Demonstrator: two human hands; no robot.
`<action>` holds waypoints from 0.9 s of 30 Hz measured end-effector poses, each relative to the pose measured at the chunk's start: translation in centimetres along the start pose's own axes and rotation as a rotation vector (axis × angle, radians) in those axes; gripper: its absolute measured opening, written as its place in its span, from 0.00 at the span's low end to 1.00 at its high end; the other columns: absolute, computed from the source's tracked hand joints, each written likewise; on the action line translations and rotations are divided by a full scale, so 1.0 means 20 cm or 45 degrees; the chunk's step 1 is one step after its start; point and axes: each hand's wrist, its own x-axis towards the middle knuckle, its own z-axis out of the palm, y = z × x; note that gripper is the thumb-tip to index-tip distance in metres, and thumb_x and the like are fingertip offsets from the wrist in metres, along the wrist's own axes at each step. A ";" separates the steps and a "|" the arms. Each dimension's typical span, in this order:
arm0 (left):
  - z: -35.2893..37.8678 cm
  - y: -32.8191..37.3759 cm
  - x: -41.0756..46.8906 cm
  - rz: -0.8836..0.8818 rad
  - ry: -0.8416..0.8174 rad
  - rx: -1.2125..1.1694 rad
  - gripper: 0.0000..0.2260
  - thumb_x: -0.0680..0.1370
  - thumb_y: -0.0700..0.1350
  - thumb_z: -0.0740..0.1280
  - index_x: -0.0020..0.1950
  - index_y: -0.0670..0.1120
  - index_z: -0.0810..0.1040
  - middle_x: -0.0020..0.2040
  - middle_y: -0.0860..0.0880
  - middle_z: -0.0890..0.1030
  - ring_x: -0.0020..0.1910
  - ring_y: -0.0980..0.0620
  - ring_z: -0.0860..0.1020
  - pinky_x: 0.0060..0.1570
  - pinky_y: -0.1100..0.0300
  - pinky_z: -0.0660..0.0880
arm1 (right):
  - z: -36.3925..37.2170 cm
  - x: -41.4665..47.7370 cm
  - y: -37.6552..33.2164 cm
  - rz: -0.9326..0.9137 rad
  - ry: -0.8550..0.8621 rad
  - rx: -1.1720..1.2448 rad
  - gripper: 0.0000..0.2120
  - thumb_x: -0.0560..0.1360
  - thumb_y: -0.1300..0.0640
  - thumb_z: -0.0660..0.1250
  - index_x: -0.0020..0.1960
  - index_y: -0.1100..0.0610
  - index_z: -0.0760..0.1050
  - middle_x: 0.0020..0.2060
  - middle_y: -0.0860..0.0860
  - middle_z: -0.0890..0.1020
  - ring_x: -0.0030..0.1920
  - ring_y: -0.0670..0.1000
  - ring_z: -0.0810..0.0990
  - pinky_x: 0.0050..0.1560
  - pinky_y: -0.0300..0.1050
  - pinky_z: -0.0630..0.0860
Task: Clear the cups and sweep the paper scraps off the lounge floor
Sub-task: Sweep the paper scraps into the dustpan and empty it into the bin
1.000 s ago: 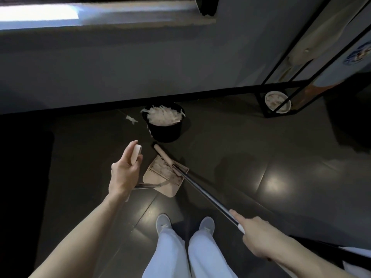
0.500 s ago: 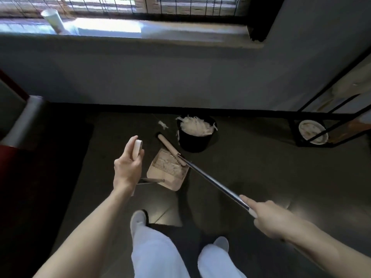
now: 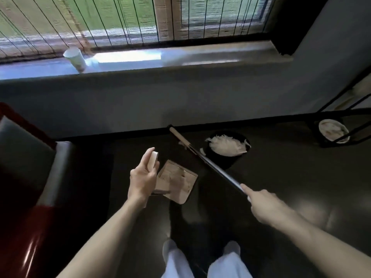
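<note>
The person stands facing a window, looking down at a dark floor (image 3: 281, 167). The left hand (image 3: 141, 177) curls round the white top of the handle (image 3: 153, 159) of a tan dustpan (image 3: 176, 181), so its grip is closed on that handle. The pan hangs tilted just beside the hand. Whether its edge touches the floor cannot be told.

The right hand (image 3: 263, 203) holds the dark shaft of a broom (image 3: 216, 169), its grip closed round the shaft and the forefinger stretched along it. The shaft slants up and left, passing between the dustpan and a black bin (image 3: 224, 161). The broom's pale head (image 3: 179, 136) lies near the foot of the wall, left of the bin.

The bin stands on the floor and is heaped with white paper scraps (image 3: 227, 146). One small scrap (image 3: 182, 144) lies on the floor, touching or just beside the broom head.

A paper cup (image 3: 75, 59) stands on the sill (image 3: 200, 57) at the left, well apart from both hands, and looks slightly tilted in the wide-angle view. At the right, a round white container (image 3: 333, 131) sits on the floor inside a black frame (image 3: 341, 109). A red and grey seat (image 3: 24, 177) fills the left edge. White trousers and pale shoes (image 3: 169, 245) show at the bottom.
</note>
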 end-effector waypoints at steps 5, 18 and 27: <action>-0.08 0.00 0.32 0.015 -0.099 0.090 0.18 0.79 0.50 0.65 0.62 0.72 0.70 0.39 0.51 0.80 0.30 0.54 0.77 0.30 0.55 0.78 | -0.14 0.26 -0.25 0.139 -0.029 -0.034 0.38 0.77 0.68 0.56 0.79 0.45 0.45 0.61 0.54 0.74 0.58 0.54 0.76 0.51 0.47 0.76; -0.08 0.00 0.90 0.034 -0.164 0.149 0.18 0.78 0.51 0.66 0.61 0.73 0.70 0.35 0.53 0.78 0.26 0.57 0.74 0.28 0.57 0.76 | -0.21 0.78 -0.48 0.147 -0.311 -0.029 0.40 0.76 0.68 0.59 0.79 0.46 0.43 0.71 0.55 0.65 0.67 0.56 0.71 0.59 0.48 0.74; -0.33 -0.06 0.97 0.050 -0.302 0.163 0.18 0.78 0.50 0.67 0.59 0.74 0.72 0.36 0.52 0.80 0.24 0.60 0.73 0.25 0.65 0.72 | -0.27 0.47 -0.47 0.273 -0.285 0.285 0.34 0.79 0.64 0.54 0.77 0.40 0.47 0.66 0.52 0.72 0.53 0.51 0.78 0.37 0.37 0.76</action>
